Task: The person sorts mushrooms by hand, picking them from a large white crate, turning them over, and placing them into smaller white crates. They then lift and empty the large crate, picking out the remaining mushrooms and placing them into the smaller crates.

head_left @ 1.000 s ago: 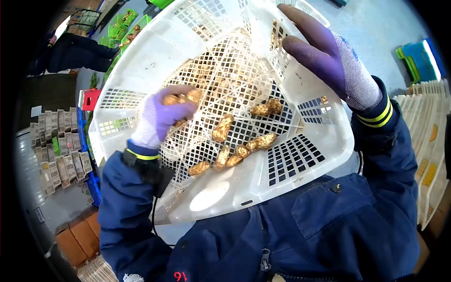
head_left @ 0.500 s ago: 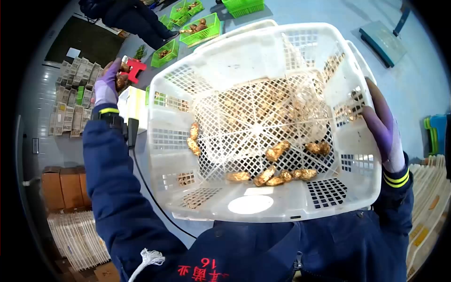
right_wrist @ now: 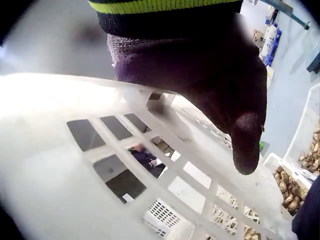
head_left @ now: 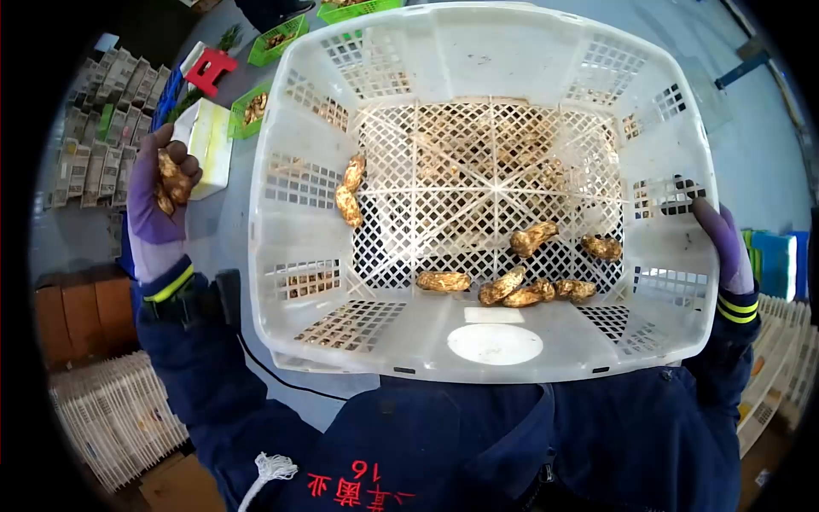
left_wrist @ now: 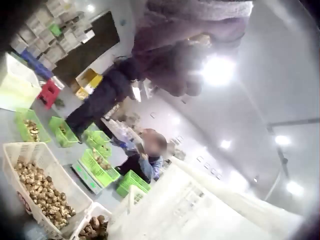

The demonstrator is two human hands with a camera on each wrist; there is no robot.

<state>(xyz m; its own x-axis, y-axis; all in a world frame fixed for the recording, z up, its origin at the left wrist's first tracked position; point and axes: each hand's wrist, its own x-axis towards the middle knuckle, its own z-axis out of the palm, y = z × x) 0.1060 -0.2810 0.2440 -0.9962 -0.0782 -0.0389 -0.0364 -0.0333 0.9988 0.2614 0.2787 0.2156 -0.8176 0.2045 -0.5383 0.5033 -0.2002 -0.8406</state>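
Note:
A white plastic crate [head_left: 490, 55] with lattice walls and floor is held against my body. Several brown-and-cream mushrooms [head_left: 533, 239] lie in it, mostly along the near side, with others by the left wall. My right hand [head_left: 725, 247] grips the crate's right wall, its fingers over the edge; in the right wrist view the gloved hand [right_wrist: 200, 80] lies across the rim. Outside the crate on the left, my left hand [head_left: 152, 213] holds a few mushrooms [head_left: 173, 181] in curled fingers. The purple glove [left_wrist: 185, 45] is dark and blurred in the left wrist view.
A white foam box [head_left: 209, 149] and a red stool [head_left: 209, 70] stand on the floor beyond my left hand. Green baskets [head_left: 281, 41] are further ahead. Below, the left wrist view shows a mushroom-filled crate [left_wrist: 75, 185] and a person [left_wrist: 145, 162]. Stacked crates [head_left: 119, 418] flank me.
My left hand has come up out of the crate with mushrooms and moved out to the left. The crate, turned at an angle before, now sits squarer in view, with the right hand still on its side.

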